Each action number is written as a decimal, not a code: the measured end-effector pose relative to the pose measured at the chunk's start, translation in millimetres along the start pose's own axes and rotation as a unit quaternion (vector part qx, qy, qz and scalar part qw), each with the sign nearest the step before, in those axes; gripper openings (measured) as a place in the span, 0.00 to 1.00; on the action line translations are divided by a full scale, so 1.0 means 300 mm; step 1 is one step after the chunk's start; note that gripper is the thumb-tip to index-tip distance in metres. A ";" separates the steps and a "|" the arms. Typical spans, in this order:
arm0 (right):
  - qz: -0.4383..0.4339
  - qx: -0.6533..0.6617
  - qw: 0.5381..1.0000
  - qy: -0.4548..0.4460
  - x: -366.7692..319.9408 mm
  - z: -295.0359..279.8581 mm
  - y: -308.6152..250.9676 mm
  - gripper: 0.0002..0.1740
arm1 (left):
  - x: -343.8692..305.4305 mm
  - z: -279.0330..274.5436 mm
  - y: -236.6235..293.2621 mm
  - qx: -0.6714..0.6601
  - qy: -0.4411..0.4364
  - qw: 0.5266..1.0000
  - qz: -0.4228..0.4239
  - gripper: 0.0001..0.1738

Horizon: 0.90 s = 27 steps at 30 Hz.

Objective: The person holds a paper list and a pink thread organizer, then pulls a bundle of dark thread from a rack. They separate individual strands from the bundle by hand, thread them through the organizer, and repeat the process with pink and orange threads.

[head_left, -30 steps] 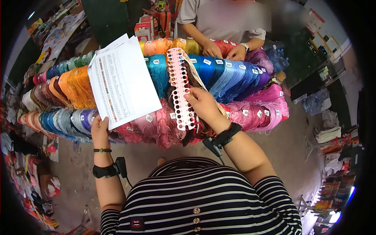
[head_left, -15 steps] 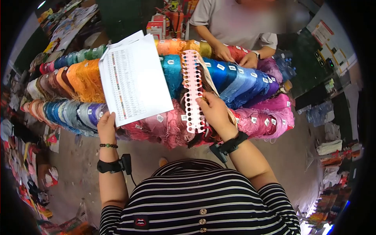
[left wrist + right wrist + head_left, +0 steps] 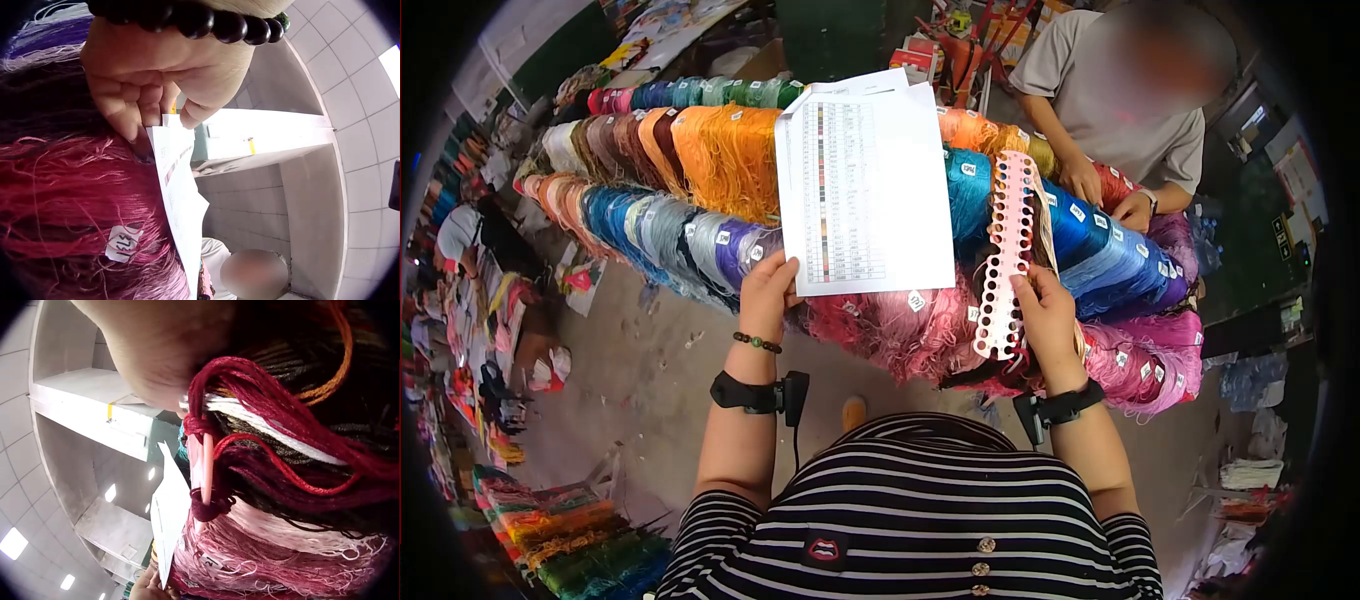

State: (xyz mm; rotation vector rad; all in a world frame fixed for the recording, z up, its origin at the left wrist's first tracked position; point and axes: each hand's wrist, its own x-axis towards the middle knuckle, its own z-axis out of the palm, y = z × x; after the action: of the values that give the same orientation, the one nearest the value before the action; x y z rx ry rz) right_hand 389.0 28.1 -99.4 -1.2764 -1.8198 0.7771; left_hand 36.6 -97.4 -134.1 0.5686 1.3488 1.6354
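Note:
My left hand point(image 3: 766, 292) pinches the lower left corner of white printed sheets point(image 3: 910, 190), which bear a chart with a column of small colour swatches. In the left wrist view the thumb and fingers close on the paper's edge. My right hand point(image 3: 1048, 312) grips the side of a long pink thread organizer card point(image 3: 1006, 250) with rows of holes along both edges. Strands of thread point(image 3: 281, 422) in dark red, white, brown and orange are knotted through the holes and hang behind the card. Both the sheets and the card are held upright over the racks of yarn.
Rows of labelled thread hanks, among them orange point(image 3: 728, 150), grey point(image 3: 662, 230), blue point(image 3: 1090, 240) and pink point(image 3: 900, 320), run across below my hands. Another person point(image 3: 1115, 110) stands across the rack with both hands at red hanks. More colourful thread point(image 3: 570, 530) lies at lower left.
The head view has swung left, so the hands, rack and other person appear farther right. The sheets stand straighter and the card leans right at its top. Both grips stay the same.

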 end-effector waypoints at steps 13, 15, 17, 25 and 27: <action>0.015 0.043 0.999 0.001 0.005 -0.002 0.017 0.15 | -0.044 0.034 0.051 0.014 -0.032 0.999 -0.007 0.19; 0.047 0.133 0.990 0.024 0.023 -0.008 0.033 0.16 | -0.028 0.022 0.063 0.023 -0.030 0.999 -0.028 0.18; -0.067 -0.065 0.993 0.071 0.027 -0.070 -0.129 0.15 | -0.012 0.014 0.052 0.029 -0.027 0.999 -0.016 0.16; -0.456 -0.247 0.834 -0.190 0.076 0.112 -0.353 0.14 | -0.018 0.028 0.059 0.024 0.000 0.999 -0.028 0.16; -0.467 -0.277 0.816 -0.199 0.082 0.153 -0.328 0.13 | -0.019 0.029 0.062 0.024 -0.005 0.999 -0.022 0.16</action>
State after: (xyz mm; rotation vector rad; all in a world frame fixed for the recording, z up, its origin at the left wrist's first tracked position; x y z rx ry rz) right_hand 297.6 18.3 -36.7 -0.3433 -2.7687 -0.0797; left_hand 39.9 -97.5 -113.0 0.5706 1.3884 1.5663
